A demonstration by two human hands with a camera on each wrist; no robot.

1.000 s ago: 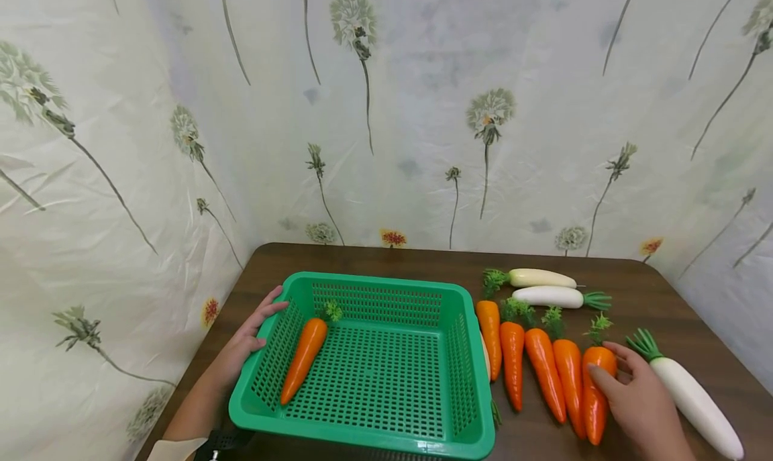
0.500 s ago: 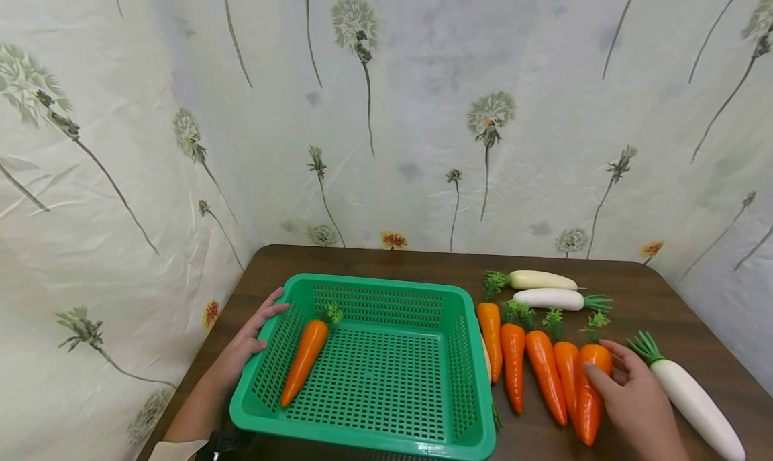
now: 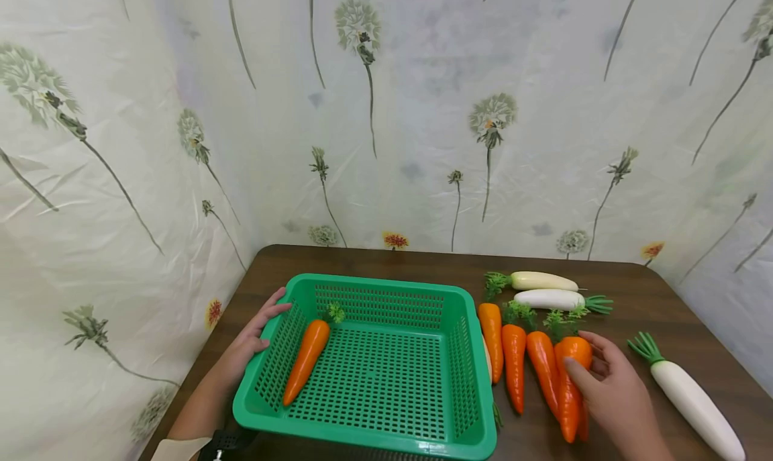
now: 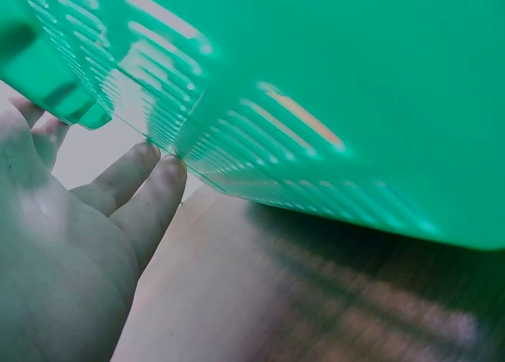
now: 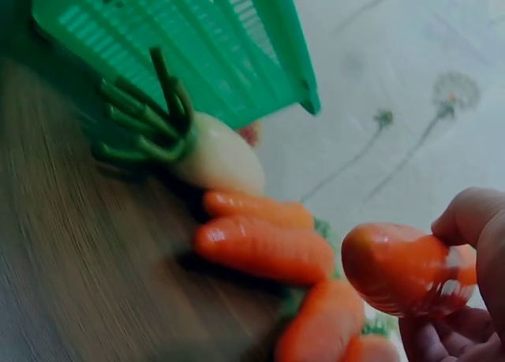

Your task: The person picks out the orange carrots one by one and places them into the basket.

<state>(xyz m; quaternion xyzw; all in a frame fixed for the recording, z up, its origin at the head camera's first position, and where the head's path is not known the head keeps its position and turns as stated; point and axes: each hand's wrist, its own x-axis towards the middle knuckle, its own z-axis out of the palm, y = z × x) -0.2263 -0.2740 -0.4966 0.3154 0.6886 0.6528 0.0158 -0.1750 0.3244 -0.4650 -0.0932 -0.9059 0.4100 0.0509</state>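
In the head view my right hand (image 3: 610, 380) grips a carrot (image 3: 570, 387) near its leafy end, thumb on one side and fingers on the other. This carrot overlaps another carrot beneath it. The right wrist view shows the gripped carrot (image 5: 406, 271) tip-first, held apart from the other carrots (image 5: 264, 248) there. My left hand (image 3: 244, 343) holds the left rim of a green plastic basket (image 3: 386, 437). Seen from the left wrist, two of its fingers (image 4: 158, 184) lie straight against the basket's slotted outer wall. One carrot (image 3: 306, 362) lies inside the basket, leaves toward the back.
Right of the basket lie several carrots (image 3: 513, 367) in a row. A white radish (image 3: 549, 299) and a paler radish (image 3: 543, 280) lie behind them, and a large white radish (image 3: 694, 400) is at far right. All rest on a dark wooden table (image 3: 423, 263) before a flower-print backdrop (image 3: 410, 112).
My right hand has moved left with the carrot, from the right end of the row onto the neighbouring carrot. The left hand and the basket have stayed in place.
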